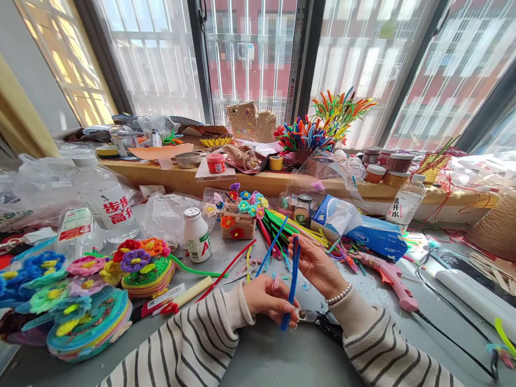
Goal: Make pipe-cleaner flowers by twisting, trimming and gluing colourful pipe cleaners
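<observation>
A blue pipe cleaner (293, 274), which looks doubled over, stands nearly upright between my hands. My left hand (268, 299) pinches it near the lower end, the fingers curled and closed. Higher up, my right hand (318, 264) grips the top part between thumb and fingers. Black-handled scissors (328, 324) lie on the grey table below my hands, partly hidden by them. A second blue pipe cleaner (271, 248) slants just behind my left hand. Beyond it lies a bundle of green, yellow and pink pipe cleaners (286, 228).
Fluffy flower pieces (88, 322) fill the left side. A white bottle (196, 235) and a small flower basket (237, 223) stand ahead. To the right lie a pink glue gun (397, 285) with its cord and a blue tissue pack (374, 236). Another scissors (244, 272) rests near the middle.
</observation>
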The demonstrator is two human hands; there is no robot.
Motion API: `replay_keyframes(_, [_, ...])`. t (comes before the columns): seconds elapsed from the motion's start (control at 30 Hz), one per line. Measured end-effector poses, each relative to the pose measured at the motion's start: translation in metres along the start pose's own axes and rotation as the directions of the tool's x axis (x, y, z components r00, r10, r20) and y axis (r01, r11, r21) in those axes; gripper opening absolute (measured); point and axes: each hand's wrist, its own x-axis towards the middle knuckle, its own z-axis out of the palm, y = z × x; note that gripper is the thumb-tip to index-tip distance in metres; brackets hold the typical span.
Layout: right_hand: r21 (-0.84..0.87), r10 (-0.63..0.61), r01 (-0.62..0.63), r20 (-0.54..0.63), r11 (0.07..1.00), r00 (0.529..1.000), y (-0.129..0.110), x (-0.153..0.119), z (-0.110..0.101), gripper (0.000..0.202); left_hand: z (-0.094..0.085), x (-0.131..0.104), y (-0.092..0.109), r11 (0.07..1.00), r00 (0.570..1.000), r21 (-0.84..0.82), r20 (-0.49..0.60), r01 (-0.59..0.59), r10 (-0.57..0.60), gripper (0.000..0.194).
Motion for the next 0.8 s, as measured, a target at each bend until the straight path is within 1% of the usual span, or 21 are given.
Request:
replay_keyframes(0.1, [-0.001,-0.021,0.021,-0.036,1.000,0.999,0.0002,0.0028,-0.0028,0.012,0.0014,-0.0014,0.0023,1.000,0.999,0.013,-0.033,0.003,-0.003,0.023])
replay_keyframes(0.23, [0.012,-0.044,0.045,-0.077,0.999,0.996,-0.0003,0.0059,-0.0067,0.013,0.0018,-0.0004,0.0016,1.000,0.998,0.004,-0.061,-0.021,0.021,0.023])
replay_keyframes(0.37, [0.007,-0.080,0.081,-0.098,0.997,0.992,-0.0013,0.0048,-0.0069,0.016,0.0021,0.0005,0.0009,1.000,0.998,0.013,-0.057,0.008,-0.007,0.023])
replay_keyframes(0.43, [0.013,-0.056,0.057,-0.062,0.998,0.996,-0.0013,0.0027,-0.0051,0.017,0.0022,0.0001,0.0017,1.000,0.999,0.014,-0.047,0.015,-0.015,0.023])
replay_keyframes(0.6, [0.036,0.082,-0.085,0.078,0.996,0.994,0.0001,-0.0026,0.0011,0.020,0.0004,-0.0011,0.0030,1.000,1.000,-0.008,-0.016,0.005,-0.005,0.023])
replay_keyframes(0.67, [0.040,0.094,-0.098,0.089,0.994,0.992,0.0008,-0.0036,0.0017,0.019,-0.0003,-0.0012,0.0022,1.000,1.000,-0.003,0.002,0.009,-0.009,0.022])
replay_keyframes(0.8, [0.070,0.079,-0.085,0.087,0.994,0.993,0.0019,-0.0034,0.0001,0.012,0.0003,-0.0011,0.0011,1.000,1.000,0.015,-0.011,0.011,-0.011,0.022])
